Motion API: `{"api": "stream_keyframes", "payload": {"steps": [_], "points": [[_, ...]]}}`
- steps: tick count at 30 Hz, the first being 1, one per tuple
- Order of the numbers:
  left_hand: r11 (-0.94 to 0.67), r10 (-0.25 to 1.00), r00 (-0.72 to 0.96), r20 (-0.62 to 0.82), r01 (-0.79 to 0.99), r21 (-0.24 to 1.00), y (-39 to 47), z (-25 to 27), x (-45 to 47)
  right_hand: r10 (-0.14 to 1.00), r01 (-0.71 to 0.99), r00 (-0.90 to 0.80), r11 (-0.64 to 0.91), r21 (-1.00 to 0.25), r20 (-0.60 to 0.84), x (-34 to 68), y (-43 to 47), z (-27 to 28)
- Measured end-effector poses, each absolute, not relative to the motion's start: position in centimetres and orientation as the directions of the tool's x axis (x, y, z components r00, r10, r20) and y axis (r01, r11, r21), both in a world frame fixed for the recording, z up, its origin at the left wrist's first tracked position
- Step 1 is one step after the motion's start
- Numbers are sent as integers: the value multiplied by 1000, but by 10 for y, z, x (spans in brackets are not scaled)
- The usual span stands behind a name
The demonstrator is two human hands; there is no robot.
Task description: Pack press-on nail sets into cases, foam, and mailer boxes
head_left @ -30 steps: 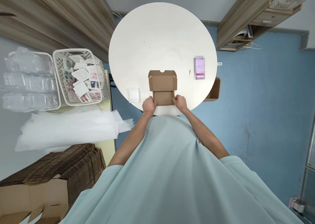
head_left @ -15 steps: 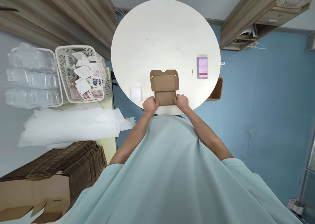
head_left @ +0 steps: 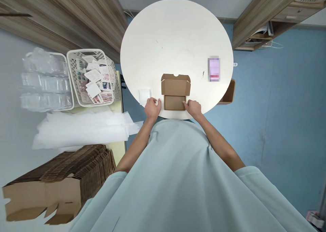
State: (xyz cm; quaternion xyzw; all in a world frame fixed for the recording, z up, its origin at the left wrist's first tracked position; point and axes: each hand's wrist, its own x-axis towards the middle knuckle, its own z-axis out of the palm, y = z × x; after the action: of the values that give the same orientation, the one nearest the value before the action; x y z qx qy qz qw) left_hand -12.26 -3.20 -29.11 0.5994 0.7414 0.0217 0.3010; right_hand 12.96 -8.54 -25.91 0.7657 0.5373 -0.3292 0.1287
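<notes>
A small brown cardboard box (head_left: 174, 103) stands at the near edge of the round white table, its lid raised and folded back. My right hand (head_left: 193, 108) is closed at the box's right side, with the thumb over the wall. To the left, my left hand (head_left: 152, 108) is off the box. Its thumb and fingers are apart, and it reaches the right edge of a flat white packet (head_left: 144, 96); whether it touches the packet I cannot tell.
A blurred pink-purple rectangle (head_left: 214, 69) lies on the table's right side. At left are a white basket of cards and packs (head_left: 115, 76), clear plastic trays (head_left: 46, 81), white foam sheets (head_left: 84, 128) and stacked flat cardboard boxes (head_left: 61, 191). A brown bin (head_left: 230, 92) stands below the table's right edge.
My left hand has let go of the box's left side and moved left to the white packet. My right hand stays at the box. The whole view has shifted slightly.
</notes>
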Motion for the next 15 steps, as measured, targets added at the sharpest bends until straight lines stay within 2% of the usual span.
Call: {"api": "stream_keyframes", "payload": {"steps": [3, 5, 10, 15], "points": [[366, 919, -267, -290, 853, 372, -16, -296, -157, 739, 878, 225, -436, -197, -635, 132, -95, -247], [442, 887, -352, -298, 833, 331, -6, -302, -175, 739, 861, 235, -460, -218, -631, 133, -100, -241], [512, 818, -379, -434, 823, 246, 4, -311, -188, 737, 833, 251, -495, -248, -628, 135, -106, -233], [511, 829, -407, -384, 831, 221, 2, -307, -177, 737, 830, 256, -500, -249, -626, 136, -107, -230]]}}
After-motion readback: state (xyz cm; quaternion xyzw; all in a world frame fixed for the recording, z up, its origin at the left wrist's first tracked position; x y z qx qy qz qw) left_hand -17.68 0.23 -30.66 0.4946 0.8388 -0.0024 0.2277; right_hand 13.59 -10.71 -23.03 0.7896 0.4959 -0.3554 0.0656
